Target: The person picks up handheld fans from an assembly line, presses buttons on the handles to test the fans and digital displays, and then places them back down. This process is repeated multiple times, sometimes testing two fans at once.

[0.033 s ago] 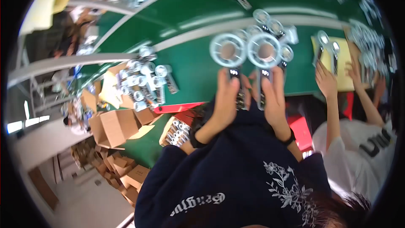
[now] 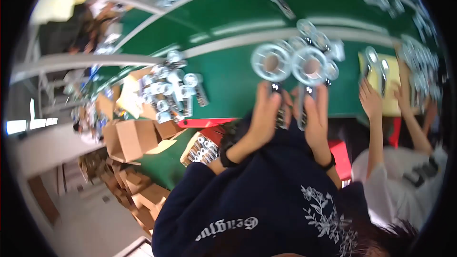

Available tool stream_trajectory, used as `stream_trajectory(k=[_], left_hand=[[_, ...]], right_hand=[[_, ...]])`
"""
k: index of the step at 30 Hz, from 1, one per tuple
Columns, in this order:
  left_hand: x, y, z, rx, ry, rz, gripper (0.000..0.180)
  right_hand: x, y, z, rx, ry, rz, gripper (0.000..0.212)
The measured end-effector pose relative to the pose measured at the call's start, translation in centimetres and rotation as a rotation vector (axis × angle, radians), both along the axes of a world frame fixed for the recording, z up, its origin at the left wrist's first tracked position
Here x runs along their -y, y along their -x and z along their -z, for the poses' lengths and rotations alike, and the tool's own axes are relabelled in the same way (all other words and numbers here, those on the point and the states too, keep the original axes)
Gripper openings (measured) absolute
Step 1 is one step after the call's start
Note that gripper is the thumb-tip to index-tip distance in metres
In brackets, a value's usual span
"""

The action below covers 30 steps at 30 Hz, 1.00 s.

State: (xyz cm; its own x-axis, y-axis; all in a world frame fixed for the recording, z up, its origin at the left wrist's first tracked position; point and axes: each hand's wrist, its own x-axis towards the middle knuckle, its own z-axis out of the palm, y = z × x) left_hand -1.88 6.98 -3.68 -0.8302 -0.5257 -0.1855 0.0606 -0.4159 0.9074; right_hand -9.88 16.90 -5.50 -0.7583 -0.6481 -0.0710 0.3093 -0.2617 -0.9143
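My left hand is closed around the dark handle of a handheld fan with a round, pale, ring-shaped head. Beside it, a matching fan stands in the grip of my right hand. Both fans are held upright side by side, heads away from me, over the front edge of the green table. Just beyond the two heads lie several more fans, partly hidden by the ones I hold.
A heap of fans lies on the table at left, above an open cardboard box. A box of packed fans stands below. At right, a co-worker's hands are at fans on a yellow sheet. A rail crosses behind.
The whole view has shifted, so the scene sits slightly farther right and lower. Both hands keep their grip on the two fans.
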Motion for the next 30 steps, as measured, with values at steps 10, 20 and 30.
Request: stream_trajectory(k=[10, 20, 30], left_hand=[[-0.5, -0.6, 0.0, -0.092, -0.010, -0.051, 0.040], [1.1, -1.5, 0.8, -0.125, 0.189, -0.157, 0.046], [-0.4, -1.8, 0.7, -0.120, 0.254, -0.168, 0.049]], right_hand=[[0.3, -0.3, 0.5, -0.107, 0.077, 0.003, 0.035], [2.4, -0.4, 0.2, -0.090, 0.210, -0.066, 0.048], [1.0, -1.1, 0.8, -0.069, 0.192, -0.031, 0.061]])
